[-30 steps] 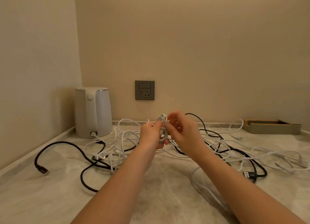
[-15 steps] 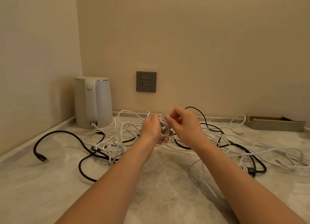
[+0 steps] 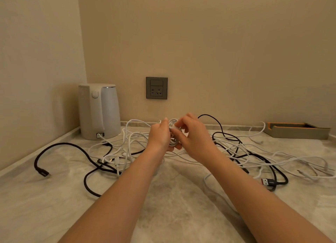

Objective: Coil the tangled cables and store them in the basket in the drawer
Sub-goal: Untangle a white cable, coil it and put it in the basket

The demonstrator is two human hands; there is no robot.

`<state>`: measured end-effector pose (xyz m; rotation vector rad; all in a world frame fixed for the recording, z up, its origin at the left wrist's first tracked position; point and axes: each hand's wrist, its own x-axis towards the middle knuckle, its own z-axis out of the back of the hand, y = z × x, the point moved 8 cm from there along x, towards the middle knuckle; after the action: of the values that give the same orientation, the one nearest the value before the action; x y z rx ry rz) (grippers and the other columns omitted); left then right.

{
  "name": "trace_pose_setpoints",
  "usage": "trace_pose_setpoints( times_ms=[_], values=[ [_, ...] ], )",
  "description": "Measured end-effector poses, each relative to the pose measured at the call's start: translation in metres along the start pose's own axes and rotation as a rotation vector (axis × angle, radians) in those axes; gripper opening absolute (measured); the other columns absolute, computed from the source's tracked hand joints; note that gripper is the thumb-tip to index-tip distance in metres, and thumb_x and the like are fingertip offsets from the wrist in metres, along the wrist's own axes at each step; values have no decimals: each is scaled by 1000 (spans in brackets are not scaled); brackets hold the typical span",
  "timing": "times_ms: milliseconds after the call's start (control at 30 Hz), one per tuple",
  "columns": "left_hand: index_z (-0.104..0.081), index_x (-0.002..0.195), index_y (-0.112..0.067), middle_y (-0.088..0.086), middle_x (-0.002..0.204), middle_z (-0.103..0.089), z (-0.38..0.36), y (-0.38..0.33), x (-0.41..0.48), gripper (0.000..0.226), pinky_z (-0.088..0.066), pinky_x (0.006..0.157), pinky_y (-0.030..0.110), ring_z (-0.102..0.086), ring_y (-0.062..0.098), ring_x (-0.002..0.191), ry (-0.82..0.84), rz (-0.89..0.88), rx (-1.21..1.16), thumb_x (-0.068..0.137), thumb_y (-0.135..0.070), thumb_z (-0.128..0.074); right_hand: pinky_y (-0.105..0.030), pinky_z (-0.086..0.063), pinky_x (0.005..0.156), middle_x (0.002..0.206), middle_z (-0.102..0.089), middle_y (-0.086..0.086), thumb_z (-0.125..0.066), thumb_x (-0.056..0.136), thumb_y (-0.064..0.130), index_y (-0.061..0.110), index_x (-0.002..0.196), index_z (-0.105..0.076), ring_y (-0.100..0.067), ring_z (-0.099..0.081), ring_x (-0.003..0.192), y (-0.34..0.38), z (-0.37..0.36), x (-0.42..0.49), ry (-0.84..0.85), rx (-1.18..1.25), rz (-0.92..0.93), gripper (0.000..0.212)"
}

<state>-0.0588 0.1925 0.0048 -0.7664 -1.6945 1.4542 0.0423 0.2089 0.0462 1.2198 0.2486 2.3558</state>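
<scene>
A small coil of white cable [image 3: 173, 133] sits between my two hands above the marble counter. My left hand [image 3: 160, 135] grips the coil from the left. My right hand [image 3: 192, 133] pinches a strand of it at the top. Loose white cables [image 3: 291, 161] spread right and left of my hands, tangled with a black cable [image 3: 72, 148] whose plug lies at the left, and another black cable with a USB plug [image 3: 268, 182] at the right. No basket or drawer is in view.
A white kettle [image 3: 99, 112] stands in the back left corner. A grey wall socket [image 3: 156, 88] is above the counter. A low grey and orange tray [image 3: 298, 131] sits at the back right. The marble counter [image 3: 172, 206] runs to the walls.
Both hands have stayed together on the white coil and sunk slightly toward the counter; my right hand's fingers have shifted over the top of the coil.
</scene>
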Motion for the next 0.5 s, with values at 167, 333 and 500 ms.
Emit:
trace_pose_setpoints(
  times_ms=[167, 333, 500],
  values=[
    [-51, 68, -9, 10, 65, -54, -1, -10, 0, 45, -37, 39, 20, -54, 23, 53, -13, -90, 149, 102, -29, -29, -28, -36, 68, 87, -47, -4, -44, 94, 14, 4, 88, -58, -19, -43, 80, 10, -4, -7, -54, -217, 156, 18],
    [-53, 70, -11, 7, 62, -53, -8, -12, -3, 44, -34, 35, 17, -51, 19, 48, -8, -66, -18, 102, -31, -32, -18, -28, 68, 83, -45, 0, -47, 90, 15, 3, 86, -63, -14, -42, 75, 3, 10, -1, -136, 25, 70, 21],
    [-59, 88, -8, 5, 68, -58, -6, -7, 1, 42, -34, 35, 16, -52, 14, 50, 17, -5, -165, 103, -35, -30, -11, -44, 71, 93, -48, 3, -66, 86, 12, 9, 98, -60, -4, -52, 77, 3, 20, -2, -144, 127, 46, 14]
  ],
)
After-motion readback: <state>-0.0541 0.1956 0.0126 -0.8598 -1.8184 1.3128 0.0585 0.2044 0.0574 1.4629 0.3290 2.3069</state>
